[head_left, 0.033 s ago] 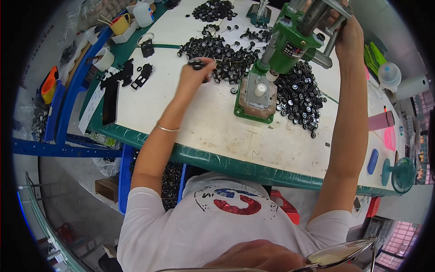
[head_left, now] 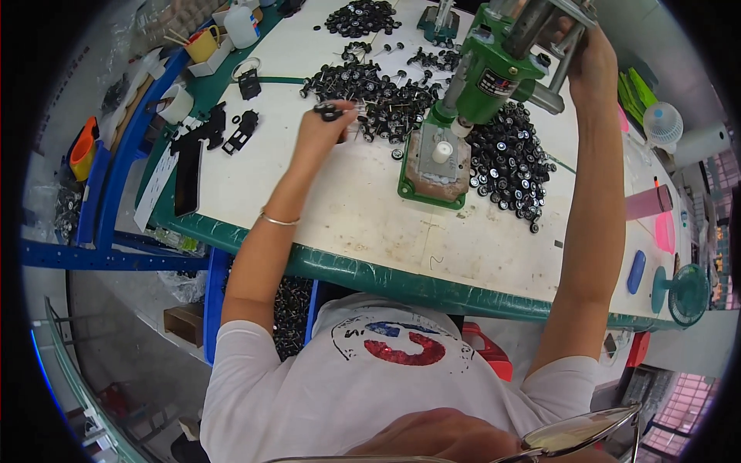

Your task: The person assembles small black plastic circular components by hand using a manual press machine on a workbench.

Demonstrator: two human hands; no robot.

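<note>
My left hand is closed around a black wheel, at the left edge of a heap of black wheels on thin metal axles. My right hand is wrapped around the metal lever of a green hand press; its fingertips are partly hidden. Under the press head, a short white plastic peg stands on the grey plate of the press base. Right of the base lies a pile of loose black wheels.
Left on the white, green-edged table are a black flat device and black plastic parts. Another wheel pile and a second green press stand farther back. Below the table is a blue bin of small parts.
My left hand has shifted slightly left, away from the heap, with the black wheel in it. My right hand stays on the lever.
</note>
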